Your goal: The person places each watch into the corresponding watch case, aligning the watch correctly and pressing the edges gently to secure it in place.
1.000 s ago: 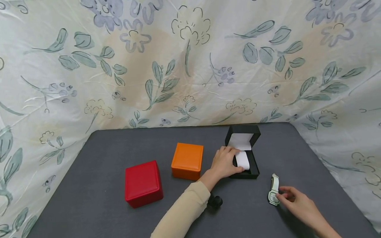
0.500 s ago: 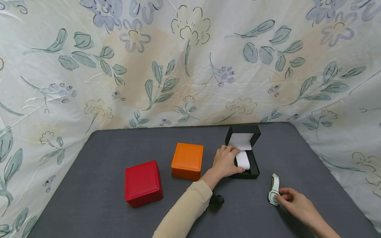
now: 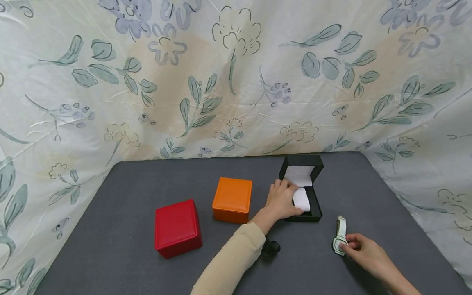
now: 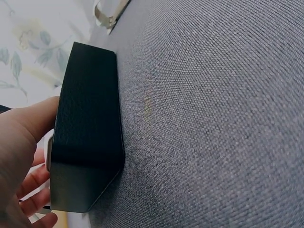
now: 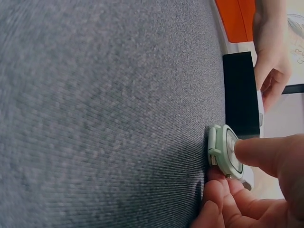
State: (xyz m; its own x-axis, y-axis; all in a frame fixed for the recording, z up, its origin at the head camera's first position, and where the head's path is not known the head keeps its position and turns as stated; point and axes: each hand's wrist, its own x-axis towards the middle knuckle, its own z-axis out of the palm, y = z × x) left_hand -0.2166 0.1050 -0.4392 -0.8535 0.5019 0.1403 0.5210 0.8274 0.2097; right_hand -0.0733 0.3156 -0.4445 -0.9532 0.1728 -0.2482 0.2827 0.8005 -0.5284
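Observation:
My left hand (image 3: 281, 200) reaches into the open black watch box (image 3: 316, 207). Its thumb and fingers grip the white cushion (image 3: 301, 199) in there, partly covering it. In the left wrist view the thumb bends over the rim of the box (image 4: 90, 114), and the other fingers show past its corner. To the right, my right hand (image 3: 368, 254) pinches a pale green wristwatch (image 3: 339, 242) by its case. The right wrist view shows the thumb on the dial of the watch (image 5: 230, 149) and fingers beneath the case, low over the grey cloth.
An orange box (image 3: 233, 196) with its lid down stands left of the black box. Farther left sits a red box (image 3: 178, 227), also closed. A black wrist-worn device (image 3: 271, 248) shows under the left forearm. Floral curtain (image 3: 236, 102) borders the grey tabletop (image 3: 129, 229).
My right thumb has slid slightly left across the watch face. The left forearm has shifted a little to the right, its hand staying at the cushion. The boxes stay put.

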